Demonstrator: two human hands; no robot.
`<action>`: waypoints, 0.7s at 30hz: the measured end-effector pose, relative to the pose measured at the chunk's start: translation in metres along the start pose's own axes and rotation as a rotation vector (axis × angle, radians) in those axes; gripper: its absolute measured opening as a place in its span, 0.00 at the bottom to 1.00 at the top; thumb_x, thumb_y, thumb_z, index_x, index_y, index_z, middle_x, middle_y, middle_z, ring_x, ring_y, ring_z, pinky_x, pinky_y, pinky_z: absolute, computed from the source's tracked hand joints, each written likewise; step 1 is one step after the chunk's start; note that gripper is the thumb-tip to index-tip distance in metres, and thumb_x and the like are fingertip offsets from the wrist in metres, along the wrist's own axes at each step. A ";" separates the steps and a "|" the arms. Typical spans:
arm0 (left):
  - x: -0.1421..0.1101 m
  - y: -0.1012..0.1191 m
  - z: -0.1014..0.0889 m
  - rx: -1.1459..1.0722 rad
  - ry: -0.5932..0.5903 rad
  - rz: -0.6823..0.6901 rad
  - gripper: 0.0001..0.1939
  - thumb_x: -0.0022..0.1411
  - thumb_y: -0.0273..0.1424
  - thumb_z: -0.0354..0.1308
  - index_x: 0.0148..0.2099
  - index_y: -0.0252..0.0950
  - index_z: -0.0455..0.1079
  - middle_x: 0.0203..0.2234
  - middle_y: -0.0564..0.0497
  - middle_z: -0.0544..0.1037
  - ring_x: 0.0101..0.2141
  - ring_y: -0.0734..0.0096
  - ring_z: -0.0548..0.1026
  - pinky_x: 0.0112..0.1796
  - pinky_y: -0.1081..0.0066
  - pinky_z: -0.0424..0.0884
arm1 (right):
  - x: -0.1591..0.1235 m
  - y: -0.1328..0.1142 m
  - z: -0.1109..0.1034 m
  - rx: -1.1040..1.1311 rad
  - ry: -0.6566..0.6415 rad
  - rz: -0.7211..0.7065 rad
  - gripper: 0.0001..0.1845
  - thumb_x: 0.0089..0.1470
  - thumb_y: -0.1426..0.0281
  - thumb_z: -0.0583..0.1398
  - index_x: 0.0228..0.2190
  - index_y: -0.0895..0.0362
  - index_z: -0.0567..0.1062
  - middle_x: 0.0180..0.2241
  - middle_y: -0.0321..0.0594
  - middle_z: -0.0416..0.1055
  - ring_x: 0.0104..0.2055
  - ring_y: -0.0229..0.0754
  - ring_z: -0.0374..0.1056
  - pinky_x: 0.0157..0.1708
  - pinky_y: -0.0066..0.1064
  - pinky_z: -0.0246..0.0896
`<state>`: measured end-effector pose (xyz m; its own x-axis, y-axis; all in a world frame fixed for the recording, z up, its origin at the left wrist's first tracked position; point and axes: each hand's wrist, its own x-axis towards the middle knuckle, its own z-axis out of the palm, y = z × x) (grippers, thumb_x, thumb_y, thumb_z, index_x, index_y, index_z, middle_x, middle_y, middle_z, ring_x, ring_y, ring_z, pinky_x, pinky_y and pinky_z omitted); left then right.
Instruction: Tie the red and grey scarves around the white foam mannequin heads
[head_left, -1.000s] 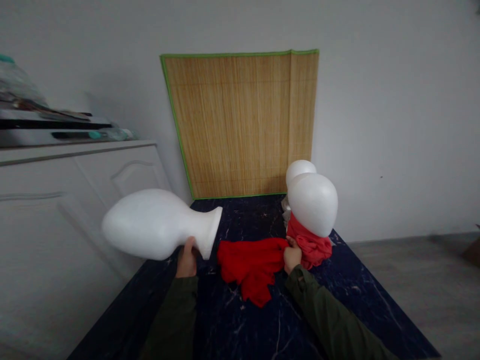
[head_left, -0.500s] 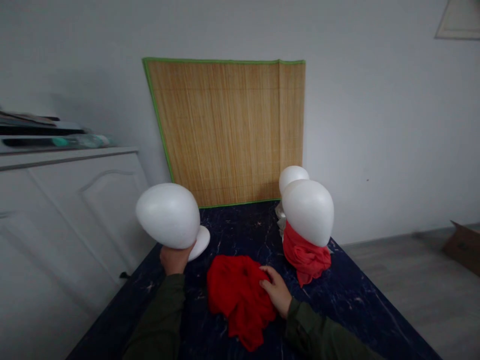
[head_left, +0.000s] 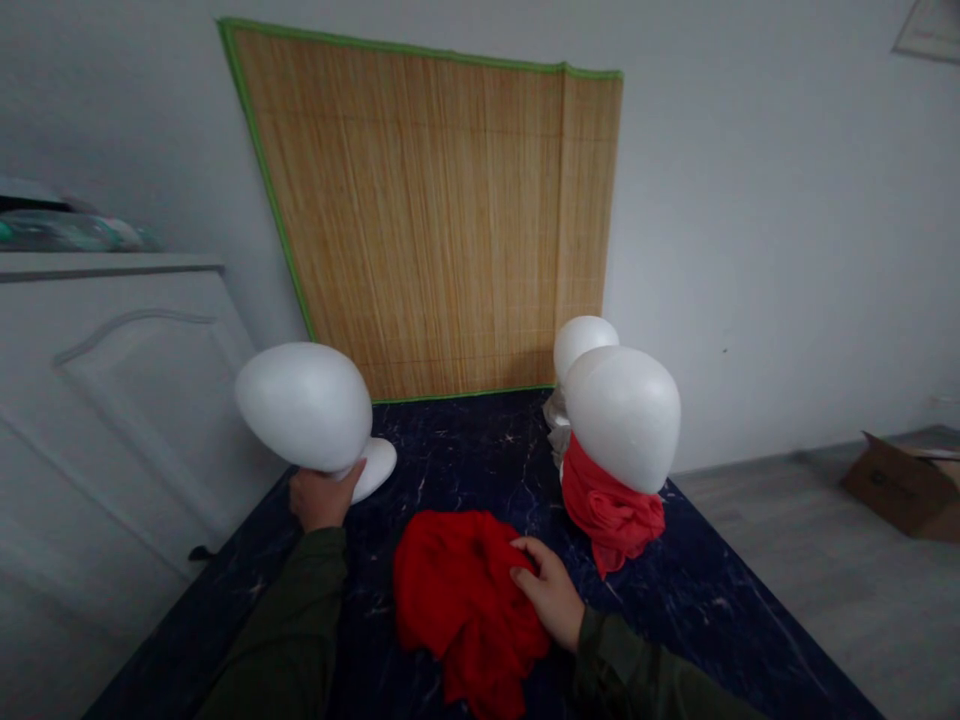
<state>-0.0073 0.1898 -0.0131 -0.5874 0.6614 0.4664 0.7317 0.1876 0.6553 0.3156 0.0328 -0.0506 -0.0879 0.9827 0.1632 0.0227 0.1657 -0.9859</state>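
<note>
My left hand (head_left: pixel 324 497) is wrapped round the neck of a white foam mannequin head (head_left: pixel 307 400), which leans over to the left. Its round white base (head_left: pixel 377 468) shows just behind the hand. In front of me a bright red scarf (head_left: pixel 465 600) lies bunched on the dark table. At the scarf's right edge my right hand (head_left: pixel 551 590) holds the cloth between thumb and fingers; some fingertips are hidden. Further right stands a second foam head (head_left: pixel 622 415) with a coral-red scarf (head_left: pixel 607 510) wound round its neck.
A third foam head (head_left: pixel 585 342) with greyish cloth at its neck stands behind the second. The table (head_left: pixel 465 450) has a dark blue marbled top. A bamboo mat (head_left: pixel 435 220) hangs on the wall. White cabinet (head_left: pixel 142 380) at left; cardboard box (head_left: pixel 904 487) on the floor at right.
My view has shifted, so the mat looks larger and the left-hand head sits further left in the picture. Both hands keep their holds, and the red scarf looks much the same.
</note>
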 end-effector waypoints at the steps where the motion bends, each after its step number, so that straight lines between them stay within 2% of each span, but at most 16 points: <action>1: 0.001 -0.001 0.001 0.035 0.010 0.018 0.39 0.39 0.52 0.57 0.46 0.24 0.63 0.42 0.31 0.70 0.45 0.41 0.66 0.43 0.52 0.64 | 0.000 0.000 0.000 -0.004 0.004 0.000 0.13 0.44 0.75 0.53 0.34 0.55 0.70 0.32 0.35 0.69 0.35 0.40 0.65 0.36 0.29 0.59; 6: -0.001 -0.003 0.004 0.071 -0.011 0.040 0.42 0.40 0.53 0.56 0.49 0.25 0.60 0.42 0.33 0.70 0.44 0.44 0.68 0.43 0.54 0.64 | 0.001 0.000 0.001 -0.010 0.032 -0.006 0.11 0.44 0.74 0.54 0.33 0.56 0.71 0.30 0.34 0.69 0.33 0.39 0.64 0.34 0.28 0.58; 8: -0.008 0.002 0.001 0.042 0.037 0.018 0.45 0.40 0.52 0.57 0.53 0.24 0.56 0.46 0.31 0.67 0.47 0.43 0.65 0.46 0.53 0.60 | 0.002 -0.001 0.002 0.037 0.043 0.014 0.10 0.44 0.73 0.54 0.32 0.56 0.70 0.30 0.34 0.69 0.31 0.38 0.64 0.33 0.28 0.58; 10: -0.021 0.011 -0.004 0.001 0.114 -0.008 0.47 0.43 0.49 0.58 0.56 0.21 0.50 0.51 0.28 0.60 0.53 0.42 0.57 0.51 0.52 0.54 | 0.004 -0.003 0.003 0.119 0.068 0.055 0.09 0.43 0.73 0.56 0.31 0.57 0.70 0.29 0.34 0.69 0.30 0.37 0.64 0.32 0.28 0.58; 12: -0.038 0.020 -0.011 -0.036 0.134 -0.018 0.42 0.50 0.44 0.53 0.57 0.20 0.46 0.53 0.28 0.56 0.55 0.46 0.53 0.52 0.54 0.51 | 0.007 -0.006 0.002 0.243 0.101 0.100 0.09 0.40 0.72 0.58 0.30 0.57 0.70 0.28 0.33 0.69 0.30 0.37 0.64 0.32 0.28 0.58; 13: -0.047 0.024 -0.015 -0.049 0.102 -0.010 0.36 0.54 0.41 0.49 0.57 0.21 0.46 0.52 0.30 0.58 0.55 0.50 0.55 0.52 0.56 0.53 | 0.008 -0.007 0.001 0.316 0.117 0.120 0.10 0.39 0.71 0.60 0.30 0.57 0.70 0.29 0.33 0.69 0.30 0.37 0.65 0.32 0.28 0.58; 16: -0.075 0.034 -0.026 -0.060 -0.116 0.056 0.22 0.58 0.37 0.42 0.52 0.29 0.56 0.43 0.39 0.70 0.44 0.61 0.69 0.44 0.64 0.63 | 0.016 -0.011 -0.005 0.535 0.110 0.206 0.15 0.34 0.69 0.63 0.30 0.56 0.70 0.29 0.34 0.71 0.31 0.38 0.66 0.36 0.30 0.59; 19: -0.096 0.039 -0.036 -0.048 -0.452 0.167 0.17 0.51 0.42 0.51 0.38 0.36 0.67 0.30 0.47 0.75 0.32 0.64 0.74 0.35 0.70 0.67 | 0.023 -0.011 -0.013 0.636 0.065 0.315 0.21 0.34 0.65 0.64 0.34 0.56 0.69 0.31 0.37 0.72 0.34 0.42 0.68 0.40 0.36 0.60; 21: -0.104 0.038 -0.044 -0.024 -0.635 0.237 0.14 0.44 0.43 0.57 0.29 0.37 0.69 0.24 0.50 0.75 0.28 0.64 0.73 0.32 0.71 0.66 | 0.024 -0.011 -0.017 0.510 0.142 0.271 0.25 0.37 0.61 0.62 0.39 0.56 0.67 0.37 0.41 0.71 0.39 0.45 0.67 0.44 0.41 0.59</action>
<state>0.0670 0.0963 -0.0108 -0.0893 0.9824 0.1641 0.8034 -0.0264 0.5949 0.3298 0.0561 -0.0352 -0.0104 0.9917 -0.1278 -0.4584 -0.1183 -0.8808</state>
